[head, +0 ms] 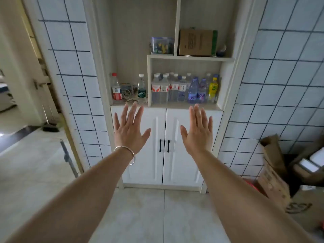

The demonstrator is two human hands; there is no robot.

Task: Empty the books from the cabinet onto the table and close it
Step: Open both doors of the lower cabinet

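Far to the left an open doorway [21,95] lets in light from another room. Next comes a wall of pale tiles [70,67]. Then the person's left hand [128,128] is held up in the air with all its fingers spread wide. It holds nothing. A silver bangle [126,153] sits on that wrist.

Behind the hands is the white cabinet [150,171]. Both of its doors are shut. Two thin black handles [164,146] stand side by side in the middle, where the doors meet. On top of the cabinet stand lots of water bottles [184,89], and a brown box [197,42] sits on the shelf above them.

The right hand [197,131] is up too, fingers straight and a little apart, and empty.

On the far right a torn cardboard box [273,174] leans on the floor.

No books can be seen. I think they are inside, behind the shut doors. I can't see the table either.

So the job looks like it is only just starting. Next, I think, a hand must come down to a black handle, curl around it, and pull the door open.
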